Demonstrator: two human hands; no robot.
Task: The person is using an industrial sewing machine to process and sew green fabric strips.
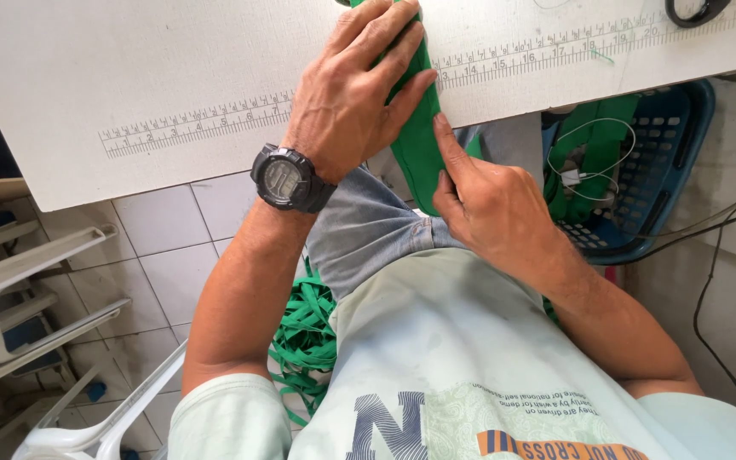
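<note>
Head view showed us both hands on one green fabric strip (pixel 416 140) that ran from the tabletop (pixel 129 77) down over the near edge toward our lap. Our left hand (pixel 353 98) lay flat and spread on the strip, fingers apart, pressing it onto the board just past the printed ruler scale (pixel 198 123). Our right hand (pixel 491 204) sat nearer the body, below the table edge, with the forefinger stretched along the strip's right border and the other fingers curled; whether the thumb pinched the cloth underneath we could not tell.

We judged the main hazard to be slippage. The strip was held only by palm pressure under the left hand, so any tug from the right hand could have dragged it sideways off the scale and spoiled the alignment. The hanging part crossed a hard edge between the two hands, where it could have twisted or creased if tension went uneven.

Below the left forearm, a loose heap of green strips (pixel 304 341) lay on the tiled floor (pixel 172 247), and we thought a foot or the hanging end could have snagged in it. To the right of the right hand, a blue basket (pixel 666 179) held more green cloth and a white cord, close enough to catch a trailing end. A black watch (pixel 290 179) sat on the left wrist, clear of the fabric.
</note>
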